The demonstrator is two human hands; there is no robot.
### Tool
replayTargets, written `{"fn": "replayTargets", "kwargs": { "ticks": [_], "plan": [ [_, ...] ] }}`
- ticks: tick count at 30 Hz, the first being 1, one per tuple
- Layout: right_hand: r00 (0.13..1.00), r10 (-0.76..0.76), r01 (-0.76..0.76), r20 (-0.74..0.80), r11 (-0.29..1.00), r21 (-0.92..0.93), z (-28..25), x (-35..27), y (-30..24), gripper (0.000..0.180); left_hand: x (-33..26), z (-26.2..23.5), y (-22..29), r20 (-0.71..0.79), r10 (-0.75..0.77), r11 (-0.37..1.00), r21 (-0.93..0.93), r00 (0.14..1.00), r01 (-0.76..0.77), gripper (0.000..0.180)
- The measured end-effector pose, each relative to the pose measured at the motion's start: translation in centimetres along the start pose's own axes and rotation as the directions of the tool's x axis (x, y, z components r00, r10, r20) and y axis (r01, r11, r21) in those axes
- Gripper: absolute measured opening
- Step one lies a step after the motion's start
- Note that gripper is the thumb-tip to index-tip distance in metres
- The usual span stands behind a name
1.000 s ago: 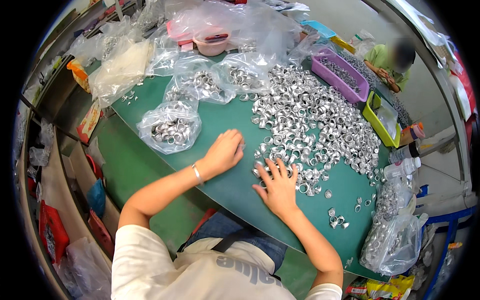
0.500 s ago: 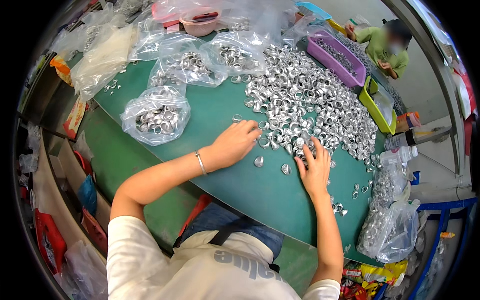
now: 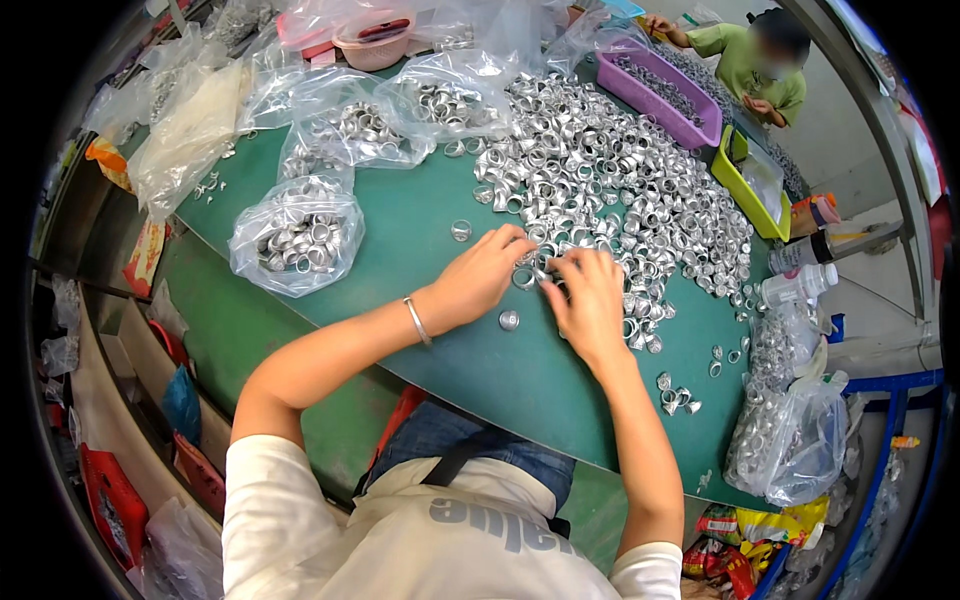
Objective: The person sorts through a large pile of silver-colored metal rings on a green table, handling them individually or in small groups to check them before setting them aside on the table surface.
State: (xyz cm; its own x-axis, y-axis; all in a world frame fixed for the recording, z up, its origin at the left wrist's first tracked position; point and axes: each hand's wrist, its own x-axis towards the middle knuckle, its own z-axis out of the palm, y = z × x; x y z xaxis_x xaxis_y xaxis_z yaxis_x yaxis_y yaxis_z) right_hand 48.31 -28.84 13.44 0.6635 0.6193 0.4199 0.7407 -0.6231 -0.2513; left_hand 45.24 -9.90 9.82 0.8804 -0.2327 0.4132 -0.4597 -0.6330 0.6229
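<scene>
Many silver metal rings lie in a wide loose pile [image 3: 590,170] on the green tabletop [image 3: 420,220]. At the pile's near left edge is my left hand [image 3: 475,282], its fingers bent and drawn together beside a few rings; what they hold is hidden. Just right of it, my right hand [image 3: 592,305] curls its thumb and fingers down among rings, and its grip is also hidden. A single ring [image 3: 509,320] rests between my wrists. Another ring [image 3: 461,231] sits just beyond my left hand.
Clear plastic bags of rings [image 3: 300,238] stand at the left, with a filled bag [image 3: 785,440] at the right edge. Behind the pile are a purple basket [image 3: 655,95] and a lime-green tray [image 3: 750,185]. A co-worker [image 3: 760,65] is at the far right.
My right hand has moved left, close to my left hand, and its fingers have curled in. A loose ring that lay between the hands is no longer visible there. The whole view has shifted slightly.
</scene>
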Motion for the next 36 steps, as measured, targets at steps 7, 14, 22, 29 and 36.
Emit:
{"fn": "replayTargets", "kwargs": {
  "ticks": [7, 14, 22, 29, 36],
  "plan": [
    [0.998, -0.052, 0.055, 0.028, 0.991, -0.118, 1.2, 0.2, 0.2, 0.034, -1.4, -2.3, 1.5, 0.018, -0.225, 0.948, -0.228, 0.974, 0.223, 0.042],
    [0.989, -0.145, 0.146, 0.028, 0.989, -0.037, 2.1, -1.2, 0.9, 0.044, -2.5, 0.4, 2.2, -0.079, -0.04, 0.993, -0.116, 0.996, 0.03, 0.033],
    [0.984, -0.08, 0.077, -0.158, 0.997, -0.024, 0.0, -3.8, 2.1, 0.024, -1.7, 1.6, 2.1, -0.009, -0.067, 0.992, -0.105, 0.998, 0.066, 0.024],
    [0.943, 0.181, -0.14, -0.278, 0.977, 0.162, -0.9, -6.7, 2.1, 0.012, -1.0, 0.6, 4.1, -0.013, -0.169, 0.982, -0.089, 0.986, 0.167, 0.026],
    [0.749, 0.663, -0.512, -0.004, 0.582, 0.632, -1.3, -8.8, 2.6, 0.015, -1.5, 1.1, 7.6, 0.064, -0.132, 0.989, -0.057, 0.989, 0.136, 0.026]
  ]
}}
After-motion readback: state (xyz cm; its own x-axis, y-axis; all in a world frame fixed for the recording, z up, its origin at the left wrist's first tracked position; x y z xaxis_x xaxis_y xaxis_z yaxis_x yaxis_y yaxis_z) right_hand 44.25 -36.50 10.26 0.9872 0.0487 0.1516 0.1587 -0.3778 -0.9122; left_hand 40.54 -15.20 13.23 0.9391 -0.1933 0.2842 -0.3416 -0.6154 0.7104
